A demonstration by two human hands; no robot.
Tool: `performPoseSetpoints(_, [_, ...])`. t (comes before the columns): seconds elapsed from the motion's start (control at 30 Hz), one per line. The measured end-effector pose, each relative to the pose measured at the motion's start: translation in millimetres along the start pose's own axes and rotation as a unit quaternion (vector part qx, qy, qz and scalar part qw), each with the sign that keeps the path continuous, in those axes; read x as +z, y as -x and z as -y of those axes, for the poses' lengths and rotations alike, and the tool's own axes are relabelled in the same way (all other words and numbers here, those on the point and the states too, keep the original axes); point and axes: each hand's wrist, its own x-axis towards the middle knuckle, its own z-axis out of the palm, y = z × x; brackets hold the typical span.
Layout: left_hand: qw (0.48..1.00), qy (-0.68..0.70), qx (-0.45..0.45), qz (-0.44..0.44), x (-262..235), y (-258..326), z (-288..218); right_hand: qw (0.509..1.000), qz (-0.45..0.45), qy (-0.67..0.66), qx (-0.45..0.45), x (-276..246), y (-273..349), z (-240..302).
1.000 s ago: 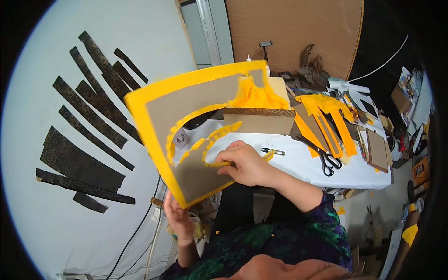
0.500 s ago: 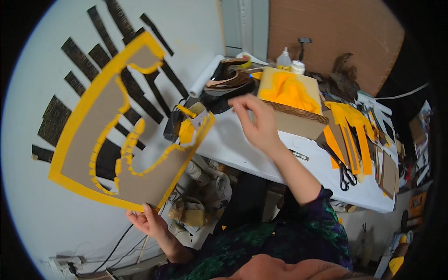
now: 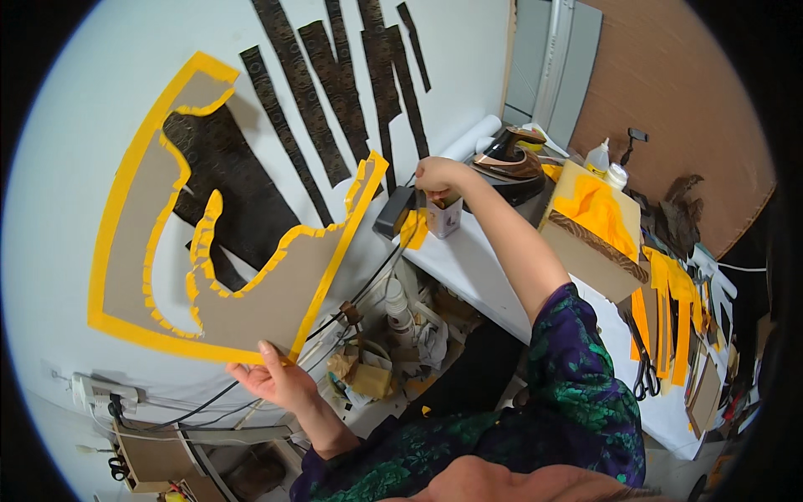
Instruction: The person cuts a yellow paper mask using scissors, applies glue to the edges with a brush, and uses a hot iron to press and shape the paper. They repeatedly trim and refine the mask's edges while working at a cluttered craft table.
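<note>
My left hand (image 3: 280,383) grips the bottom corner of a large grey-brown board panel (image 3: 261,316), thumb on the front. The panel is raised in front of the wall on the left. Yellow material is folded over its edges, snipped into small tabs along a curved cut-out. Farther right, my right hand (image 3: 441,176) is stretched over a small printed open-topped container (image 3: 444,222) at the table's left end. Its fingers are curled down at the container's mouth; what they hold, if anything, is hidden. A yellow scrap (image 3: 413,227) and a black box (image 3: 393,214) lie beside the container.
Dark patterned strips (image 3: 322,92) hang on the wall. On the white table (image 3: 468,263) are an iron (image 3: 512,159), a board block with yellow material (image 3: 595,209), bottles (image 3: 597,157), scissors (image 3: 644,376) and yellow strips (image 3: 682,339). Clutter and cables lie below.
My right hand has moved left, from above the table near the iron to the small container. The view has turned left. My left hand still holds the panel.
</note>
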Motion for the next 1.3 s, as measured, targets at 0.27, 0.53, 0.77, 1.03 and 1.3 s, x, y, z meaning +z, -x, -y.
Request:
performPoseSetpoints(0.27, [0.996, 0.067, -0.06, 0.03, 5.3, 11.3, 14.2, 0.988, -0.075, -0.089, 0.098, 19.5, 15.9, 0.4])
performPoseSetpoints(0.53, [0.994, 0.075, -0.066, 0.034, 11.1, 14.0, 15.9, 0.956, -0.147, -0.221, 0.125, 6.9, 30.3, -7.1])
performPoseSetpoints(0.77, [0.992, 0.101, -0.059, 0.036, 14.0, 13.2, 5.8, 0.88, -0.151, -0.437, 0.107, -38.1, 64.7, -29.2])
performPoseSetpoints(1.03, [0.993, 0.092, -0.021, 0.073, 14.4, 11.9, -16.3, 0.797, -0.12, -0.59, -0.043, -42.4, 149.0, -62.8])
performPoseSetpoints(1.3, [0.99, 0.065, -0.045, 0.117, 10.3, -5.1, -36.6, 0.697, 0.014, -0.669, -0.256, 8.2, 236.2, -60.7])
